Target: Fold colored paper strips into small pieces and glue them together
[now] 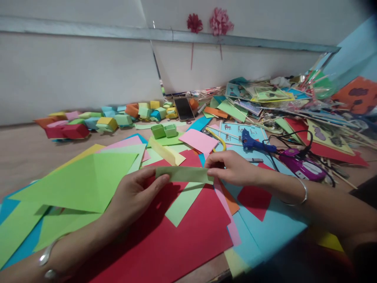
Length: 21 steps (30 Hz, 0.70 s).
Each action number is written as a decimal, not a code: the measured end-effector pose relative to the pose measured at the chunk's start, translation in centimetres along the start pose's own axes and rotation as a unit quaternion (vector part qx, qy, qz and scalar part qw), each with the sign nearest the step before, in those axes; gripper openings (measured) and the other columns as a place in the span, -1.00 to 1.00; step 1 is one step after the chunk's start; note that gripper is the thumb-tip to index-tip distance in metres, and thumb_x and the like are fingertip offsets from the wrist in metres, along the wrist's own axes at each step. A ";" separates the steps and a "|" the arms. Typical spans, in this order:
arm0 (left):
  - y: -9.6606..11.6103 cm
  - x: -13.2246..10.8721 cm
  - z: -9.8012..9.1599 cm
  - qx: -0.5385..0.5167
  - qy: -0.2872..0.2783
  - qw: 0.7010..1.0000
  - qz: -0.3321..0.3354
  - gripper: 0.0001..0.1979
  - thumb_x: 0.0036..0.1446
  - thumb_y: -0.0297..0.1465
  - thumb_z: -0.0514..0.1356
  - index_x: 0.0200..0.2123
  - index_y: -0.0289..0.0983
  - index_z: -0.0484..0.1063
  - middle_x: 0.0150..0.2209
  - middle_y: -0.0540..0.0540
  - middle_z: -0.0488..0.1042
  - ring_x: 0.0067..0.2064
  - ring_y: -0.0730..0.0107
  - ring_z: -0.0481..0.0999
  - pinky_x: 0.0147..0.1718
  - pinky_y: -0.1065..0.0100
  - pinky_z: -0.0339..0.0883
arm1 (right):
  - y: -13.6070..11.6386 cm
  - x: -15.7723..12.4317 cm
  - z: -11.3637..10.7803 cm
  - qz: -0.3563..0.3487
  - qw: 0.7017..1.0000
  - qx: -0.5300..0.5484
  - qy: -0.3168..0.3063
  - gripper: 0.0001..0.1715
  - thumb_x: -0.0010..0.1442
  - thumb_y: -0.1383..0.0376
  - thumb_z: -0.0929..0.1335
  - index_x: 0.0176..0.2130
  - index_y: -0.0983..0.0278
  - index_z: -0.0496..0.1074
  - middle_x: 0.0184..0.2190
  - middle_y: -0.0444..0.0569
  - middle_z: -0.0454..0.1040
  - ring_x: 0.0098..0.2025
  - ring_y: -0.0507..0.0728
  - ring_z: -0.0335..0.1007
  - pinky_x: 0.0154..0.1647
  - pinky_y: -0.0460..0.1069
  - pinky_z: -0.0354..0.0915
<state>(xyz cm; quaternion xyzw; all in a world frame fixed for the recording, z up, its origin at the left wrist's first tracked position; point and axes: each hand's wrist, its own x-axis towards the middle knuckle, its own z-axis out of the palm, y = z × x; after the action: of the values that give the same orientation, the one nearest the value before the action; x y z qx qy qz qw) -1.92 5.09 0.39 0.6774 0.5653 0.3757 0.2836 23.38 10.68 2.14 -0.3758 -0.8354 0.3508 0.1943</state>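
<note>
A narrow pale green paper strip (185, 174) is stretched between my two hands, above a sheet of red paper (188, 232). My left hand (140, 192) pinches its left end between thumb and fingers. At the other end, my right hand (228, 168) grips the strip with thumb and forefinger. Another light green paper piece (183, 206) lies below it on the red sheet. Just behind the strip sits a folded pale yellow paper piece (165, 152). Two small green paper boxes (164, 131) stand farther back, with a pink paper sheet (198, 140) to their right.
Bright green sheets (88, 181) are spread at left. Many small folded paper boxes (114, 119) line the wall, near a phone (184, 109). At right lie yellow-handled scissors (220, 142), a blue glue gun (256, 142), a purple corded device (303, 164) and a craft pile (265, 94).
</note>
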 end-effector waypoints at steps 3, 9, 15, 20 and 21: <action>0.1 0.3 -0.3 0.029 0.010 0.999 -0.015 -0.69 0.14 -0.14 0.18 -0.33 -0.22 0.61 -0.48 -0.03 0.59 -0.45 0.32 0.51 -0.47 0.36 0.41 | -0.2 -0.2 0.3 -0.007 1.000 0.001 0.000 -0.92 0.13 0.45 0.34 -0.38 0.32 0.45 -0.46 -0.13 0.47 -0.42 -0.01 0.32 -0.35 -0.12 0.18; -0.2 0.7 -0.6 0.036 0.035 0.999 0.019 -0.75 0.10 -0.17 0.20 -0.39 -0.20 0.57 -0.41 -0.03 0.62 -0.37 0.30 0.53 -0.35 0.34 0.42 | -0.7 -0.7 0.5 -0.070 0.995 -0.021 -0.068 -0.92 0.19 0.40 0.38 -0.27 0.34 0.52 -0.37 -0.07 0.54 -0.36 0.01 0.38 -0.32 -0.10 0.21; -0.4 0.8 -0.4 -0.048 0.031 0.998 -0.038 -0.75 0.08 -0.17 0.21 -0.34 -0.22 0.55 -0.45 -0.02 0.55 -0.41 0.34 0.46 -0.42 0.36 0.36 | -0.4 -0.2 -1.7 -0.001 0.957 -0.290 -0.017 -0.85 0.28 0.39 0.33 -0.20 0.38 0.52 -0.26 0.10 0.54 -0.23 0.12 0.41 -0.33 -0.05 0.14; -1.1 1.1 -0.1 -0.085 0.091 0.991 -0.041 -0.81 0.08 -0.21 0.19 -0.33 -0.19 0.49 -0.35 -0.02 0.49 -0.31 0.31 0.43 -0.34 0.34 0.32 | -0.4 -0.6 -3.6 0.103 0.867 -0.481 -0.085 -0.84 0.24 0.47 0.30 -0.23 0.38 0.49 -0.29 0.13 0.51 -0.29 0.16 0.40 -0.49 -0.02 -0.08; -1.3 1.2 -0.1 -0.075 0.096 0.992 -0.043 -0.80 0.09 -0.21 0.18 -0.32 -0.19 0.49 -0.35 -0.02 0.47 -0.31 0.31 0.42 -0.35 0.34 0.30 | -0.3 -0.7 -3.6 0.106 0.862 -0.485 -0.107 -0.80 0.23 0.51 0.28 -0.25 0.38 0.49 -0.31 0.11 0.51 -0.32 0.14 0.39 -0.50 -0.01 -0.09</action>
<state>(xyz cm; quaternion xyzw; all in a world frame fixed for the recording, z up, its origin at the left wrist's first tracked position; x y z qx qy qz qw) -2.66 6.49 -0.39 0.5900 0.5888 0.4675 0.2943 25.79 11.59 4.81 -0.4692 -0.8707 -0.0422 -0.1411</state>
